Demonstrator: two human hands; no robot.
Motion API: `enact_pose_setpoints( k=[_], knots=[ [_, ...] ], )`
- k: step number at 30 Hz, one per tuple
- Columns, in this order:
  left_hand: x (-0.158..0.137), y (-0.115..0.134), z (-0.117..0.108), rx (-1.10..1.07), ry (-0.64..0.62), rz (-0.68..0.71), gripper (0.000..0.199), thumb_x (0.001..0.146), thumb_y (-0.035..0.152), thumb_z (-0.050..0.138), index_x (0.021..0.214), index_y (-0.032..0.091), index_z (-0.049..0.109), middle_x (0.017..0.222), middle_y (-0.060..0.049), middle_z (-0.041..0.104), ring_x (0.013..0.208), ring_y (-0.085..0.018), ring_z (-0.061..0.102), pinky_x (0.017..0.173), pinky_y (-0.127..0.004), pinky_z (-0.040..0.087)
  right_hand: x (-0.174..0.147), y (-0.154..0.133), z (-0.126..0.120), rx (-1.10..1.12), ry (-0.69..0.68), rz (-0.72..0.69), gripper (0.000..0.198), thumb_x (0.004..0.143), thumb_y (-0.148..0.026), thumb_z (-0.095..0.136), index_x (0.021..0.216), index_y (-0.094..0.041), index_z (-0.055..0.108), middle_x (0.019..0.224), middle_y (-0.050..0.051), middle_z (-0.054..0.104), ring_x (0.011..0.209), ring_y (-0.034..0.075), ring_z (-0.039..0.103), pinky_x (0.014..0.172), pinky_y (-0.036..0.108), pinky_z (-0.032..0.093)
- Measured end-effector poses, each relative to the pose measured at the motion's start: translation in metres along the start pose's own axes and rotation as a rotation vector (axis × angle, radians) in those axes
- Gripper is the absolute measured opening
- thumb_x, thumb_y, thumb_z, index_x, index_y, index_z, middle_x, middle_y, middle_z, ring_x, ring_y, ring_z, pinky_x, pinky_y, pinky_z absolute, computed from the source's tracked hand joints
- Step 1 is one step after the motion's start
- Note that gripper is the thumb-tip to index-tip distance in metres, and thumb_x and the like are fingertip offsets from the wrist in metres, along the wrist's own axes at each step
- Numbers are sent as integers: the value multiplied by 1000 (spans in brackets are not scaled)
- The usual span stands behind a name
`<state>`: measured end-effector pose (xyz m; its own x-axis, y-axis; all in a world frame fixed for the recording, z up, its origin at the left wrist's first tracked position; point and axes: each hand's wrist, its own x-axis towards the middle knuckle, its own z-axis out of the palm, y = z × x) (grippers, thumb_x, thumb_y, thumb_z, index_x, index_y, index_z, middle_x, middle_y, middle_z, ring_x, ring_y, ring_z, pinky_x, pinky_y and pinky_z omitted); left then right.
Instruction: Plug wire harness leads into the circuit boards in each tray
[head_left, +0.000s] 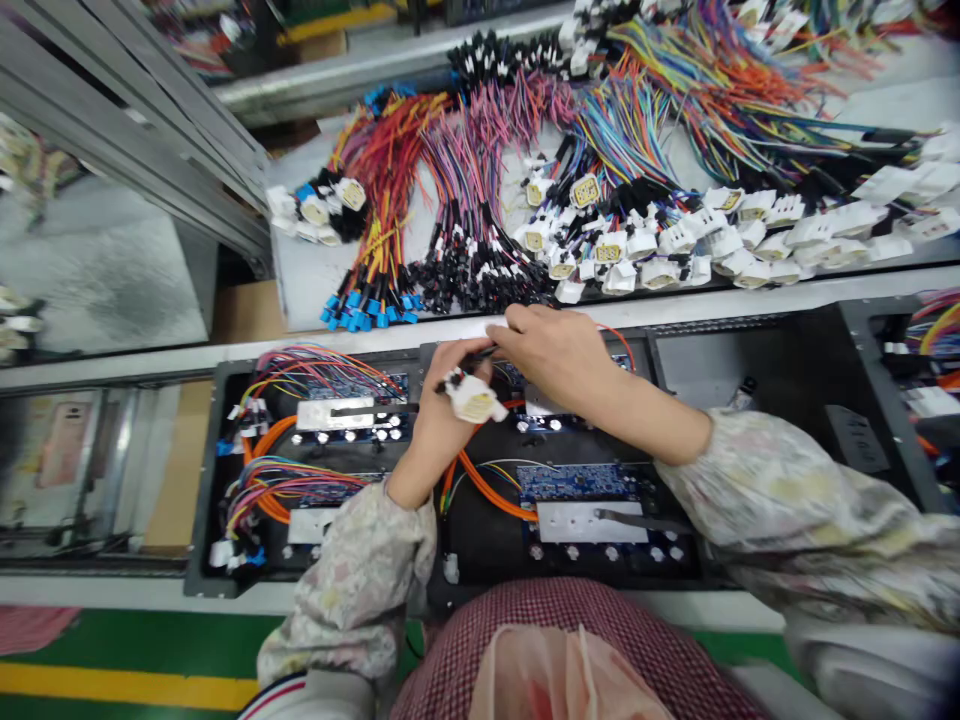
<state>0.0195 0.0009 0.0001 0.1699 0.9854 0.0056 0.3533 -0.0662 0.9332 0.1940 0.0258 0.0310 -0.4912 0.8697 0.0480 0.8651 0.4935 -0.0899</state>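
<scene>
My left hand is closed around a cable harness, whose white connector with a yellowish face sticks out beside the thumb. Close against it, my right hand pinches something at the dark wire end near the left fingertips; the fingers hide most of it. Both hands are above a black tray. Inside it lie blue circuit boards with silver metal plates. Thick orange cables loop beside the boards. Bundles of thin coloured wires are attached to the left boards.
Behind the tray, a shelf carries sorted harness bundles: red-orange wires with blue plugs, pink-purple wires, and multicoloured wires with white connectors. A metal post rises at left. Another wired tray is at the right edge.
</scene>
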Motion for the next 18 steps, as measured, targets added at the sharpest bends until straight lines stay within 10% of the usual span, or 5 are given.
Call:
enact_pose_setpoints(
  k=[4,9,18],
  knots=[
    [-24,10,-23,615,-116,106,56,76,28,81,126,16,59,119,-12,50,115,-30,52,103,-49,47,32,-6,13,-26,-171,-33,31,90,-9,43,88,-12,74,90,16,70,78,23,64,55,32,30],
    [-30,10,-17,1039,-239,55,36,90,32,66,120,13,66,112,-15,57,106,-32,54,89,-46,52,36,-10,13,-39,-244,46,27,90,-13,48,95,-8,74,93,20,73,85,28,69,60,32,39],
    [-22,6,-10,1147,-242,31,23,92,30,63,111,18,71,119,-13,59,111,-30,57,87,-41,53,53,0,-1,-68,-277,25,25,92,-26,54,105,-15,72,109,14,73,95,27,69,64,30,42]
  ],
)
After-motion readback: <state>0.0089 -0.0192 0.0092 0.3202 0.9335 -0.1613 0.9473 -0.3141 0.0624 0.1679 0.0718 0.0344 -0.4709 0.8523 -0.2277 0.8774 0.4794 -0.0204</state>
